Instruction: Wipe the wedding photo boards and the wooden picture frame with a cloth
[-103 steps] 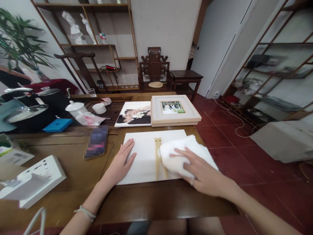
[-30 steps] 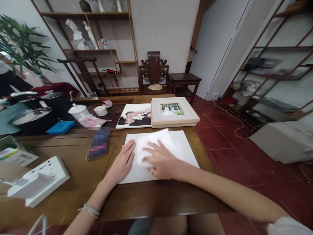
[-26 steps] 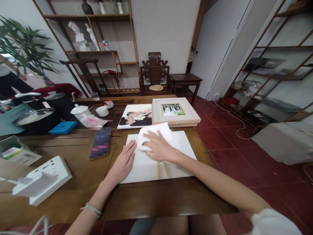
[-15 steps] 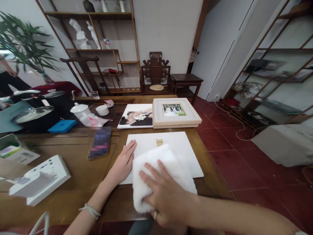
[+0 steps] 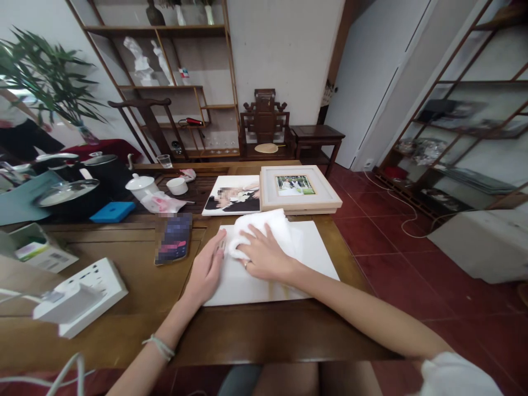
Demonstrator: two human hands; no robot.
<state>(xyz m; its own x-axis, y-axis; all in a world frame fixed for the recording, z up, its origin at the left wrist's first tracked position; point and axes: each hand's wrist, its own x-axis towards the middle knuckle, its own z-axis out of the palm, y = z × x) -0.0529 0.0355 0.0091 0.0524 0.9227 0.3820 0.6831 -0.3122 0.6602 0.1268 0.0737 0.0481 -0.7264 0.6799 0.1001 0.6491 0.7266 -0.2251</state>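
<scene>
See, L to R: plant [image 5: 53, 82], pots [image 5: 72, 203] on brown wood tbl [image 5: 256, 333], L hand [image 5: 205, 269] w/ fingers close together on L edge of white board [image 5: 315, 253]. Find R hand [image 5: 266, 256] w/ fingers spread, holding white cloth [image 5: 279, 224] on board, w/ framed photo [image 5: 296, 186] behind & red tile flr [image 5: 365, 234] at R.

The right hand [image 5: 264, 256] and white cloth [image 5: 280, 223] block a big chunk of the white board [image 5: 317, 261], so all I get of the two tan strips [image 5: 271, 289] is blurry lower ends. Left hand [image 5: 207, 269] hides part of the board's left side. Phone [image 5: 177, 239] and photo print [image 5: 247, 199] are partly pixelated. Plant [image 5: 55, 82], background person [image 5: 22, 135] and right sleeve [image 5: 457, 374] get cropped. Stuff on the right-side shelf [image 5: 457, 129]? Too fuzzy, can't tell.
</scene>
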